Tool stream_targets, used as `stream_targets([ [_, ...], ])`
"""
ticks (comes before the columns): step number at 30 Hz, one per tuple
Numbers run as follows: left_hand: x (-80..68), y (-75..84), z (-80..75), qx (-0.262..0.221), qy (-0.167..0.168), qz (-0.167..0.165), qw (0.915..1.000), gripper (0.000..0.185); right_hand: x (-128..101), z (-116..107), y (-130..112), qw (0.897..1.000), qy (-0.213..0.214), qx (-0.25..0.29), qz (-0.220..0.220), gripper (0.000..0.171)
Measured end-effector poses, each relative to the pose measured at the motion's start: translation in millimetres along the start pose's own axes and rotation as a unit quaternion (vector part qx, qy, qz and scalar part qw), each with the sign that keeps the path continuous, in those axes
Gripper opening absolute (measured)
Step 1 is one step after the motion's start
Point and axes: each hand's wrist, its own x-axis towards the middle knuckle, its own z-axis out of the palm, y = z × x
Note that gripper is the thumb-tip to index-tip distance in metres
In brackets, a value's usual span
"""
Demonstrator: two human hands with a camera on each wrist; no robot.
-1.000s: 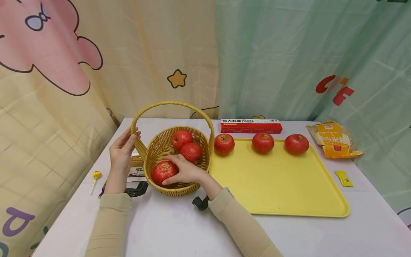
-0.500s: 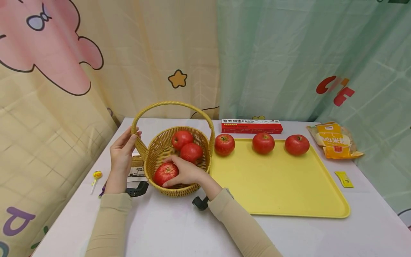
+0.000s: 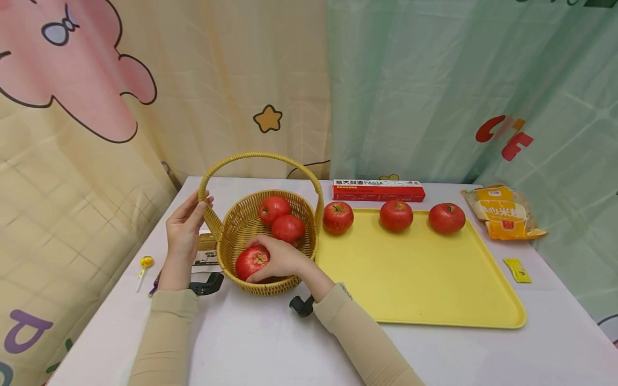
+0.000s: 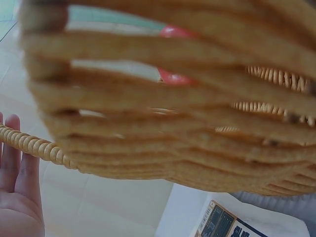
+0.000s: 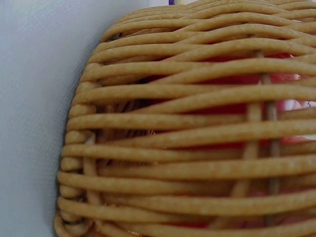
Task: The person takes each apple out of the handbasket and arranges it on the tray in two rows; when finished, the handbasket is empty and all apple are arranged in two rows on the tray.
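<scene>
A round wicker basket (image 3: 270,289) with a tall arched handle stands on the table's left half, holding three red apples. My left hand (image 3: 183,230) holds the left side of the basket's handle (image 4: 42,148), thumb on the near side and fingers behind it. Inside the basket, my right hand (image 3: 282,258) grips the front apple (image 3: 252,261) between thumb and fingers. Two more apples, a rear one (image 3: 274,209) and a middle one (image 3: 288,229), lie behind that hand. The right wrist view shows only the basket's weave (image 5: 187,118) with red behind it; the right hand is hidden there.
A yellow tray (image 3: 415,284) lies right of the basket, with three apples (image 3: 396,215) along its far edge. Behind it is a red pasta box (image 3: 379,191). An orange-and-clear food bag (image 3: 504,212) and small yellow packet (image 3: 517,270) lie right; a lollipop (image 3: 144,268) lies left.
My right hand has shifted the front apple slightly to the right within the basket. My left hand stays at the handle, and the other apples have not moved.
</scene>
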Motion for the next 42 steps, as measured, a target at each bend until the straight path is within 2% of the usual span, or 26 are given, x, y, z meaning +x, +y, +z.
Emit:
stream_targets([
  [3,0.0,0.1,0.1,0.002,0.0,-0.001,1.0,0.033,-0.3,-0.4,0.9,1.0,-0.003,0.022,-0.001,0.066],
  [9,0.1,0.0,0.1,0.003,0.001,-0.002,1.0,0.033,-0.3,-0.8,1.8,0.999,-0.007,0.031,-0.008,0.073],
  [20,-0.1,-1.4,-0.6,-0.007,0.003,0.004,1.0,0.031,-2.1,-1.7,1.4,0.999,-0.009,0.047,-0.004,0.065],
  [29,0.5,-3.1,-0.5,-0.017,-0.004,0.015,0.9997,0.031,-2.4,-0.9,0.0,0.998,-0.006,0.058,-0.001,0.082],
  [36,0.8,-2.6,-0.5,-0.008,0.001,0.009,0.9999,0.031,-3.6,-1.5,-0.7,0.998,0.0,0.057,-0.004,0.07],
  [42,0.8,-2.5,-0.5,-0.011,0.0,0.01,0.9999,0.031,-4.7,-1.8,-1.5,0.998,0.009,0.06,-0.016,0.068],
])
